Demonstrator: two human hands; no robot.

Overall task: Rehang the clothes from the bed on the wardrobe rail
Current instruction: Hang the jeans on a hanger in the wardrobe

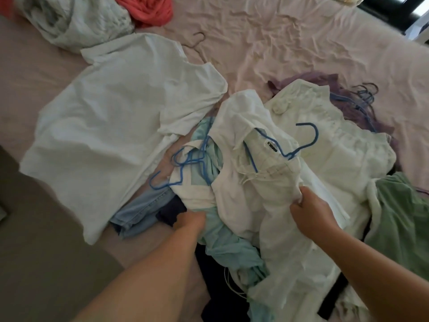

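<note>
Right hand [311, 208] curled tight on white shirt [253, 182], pinching fabric at its right shoulder. Left hand [191, 219] buried in pile [222, 240] at near edge of bed [301, 43], fingers hidden, grip impossible to call. Shirt already on blue hanger [301, 145]; hook pokes out just beyond right hand, pointing toward far edge. Shirt's long axis runs near to far, so right hand closer to hook imo. Big white tee [116, 126] flat off to left, further back.

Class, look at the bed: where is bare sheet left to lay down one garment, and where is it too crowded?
Free: the pink sheet beyond the purple garment, right of the coral cloth. A narrower strip lies left of the flat white T-shirt. Crowded: the heap around the white shirt gripped by the right hand and the blue hangers.
</note>
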